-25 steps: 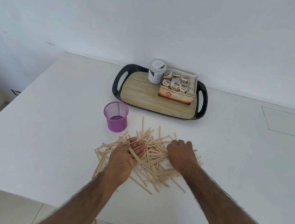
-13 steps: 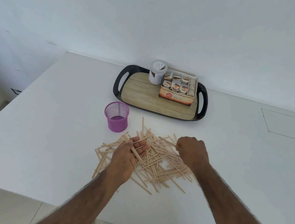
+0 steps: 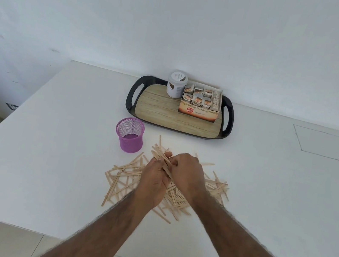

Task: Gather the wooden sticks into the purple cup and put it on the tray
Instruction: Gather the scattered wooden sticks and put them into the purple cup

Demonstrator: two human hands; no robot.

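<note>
A loose heap of thin wooden sticks lies on the white table in front of me. My left hand holds a small bundle of sticks that points up and left, above the heap. My right hand meets it from the right, fingers closed on the same bundle. The purple mesh cup stands upright and empty just left of and beyond the hands. The black-rimmed tray with a wood-look floor sits further back.
On the tray's far side stand a white jar and an open box of tea bags. The table's left edge and near edge drop off to the floor. A wall rises right behind the tray.
My right hand has moved left from the heap's right side to join the left hand. The left hand has closed on a bundle of sticks and lifted slightly.
</note>
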